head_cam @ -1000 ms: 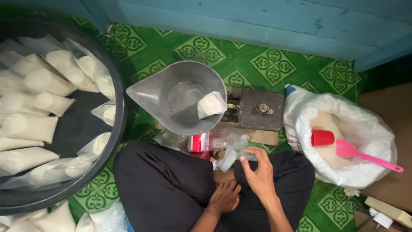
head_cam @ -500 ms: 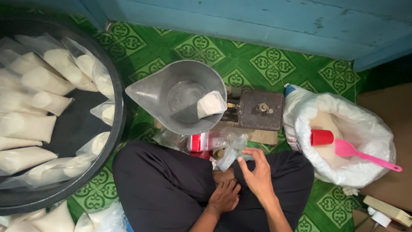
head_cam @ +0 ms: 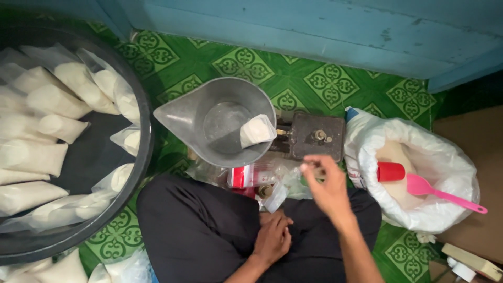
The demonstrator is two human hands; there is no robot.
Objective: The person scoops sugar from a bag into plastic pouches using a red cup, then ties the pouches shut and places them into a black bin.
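A grey metal scale pan [head_cam: 212, 120] with a spout sits on a dark balance scale [head_cam: 314, 137] and holds one small clear bag of white powder [head_cam: 256, 130]. My right hand [head_cam: 326, 186] hovers in front of the scale, fingers pinched, blurred, above a pile of empty clear plastic bags [head_cam: 285, 175]. Whether it holds a bag is unclear. My left hand [head_cam: 273, 238] rests curled on my crossed legs in black trousers, holding nothing visible.
A big black tub [head_cam: 139, 173] at the left holds several filled bags of white powder [head_cam: 60, 97]. A white sack of powder [head_cam: 419, 173] at the right contains a red cup [head_cam: 391, 171] and pink scoop [head_cam: 437, 192]. A red-and-white box [head_cam: 242, 176] lies below the pan. A blue wooden wall [head_cam: 314, 26] stands behind.
My right hand has lifted from the bag pile and moved up and right toward the scale, fingers now pinched. My left hand has stayed on my lap.
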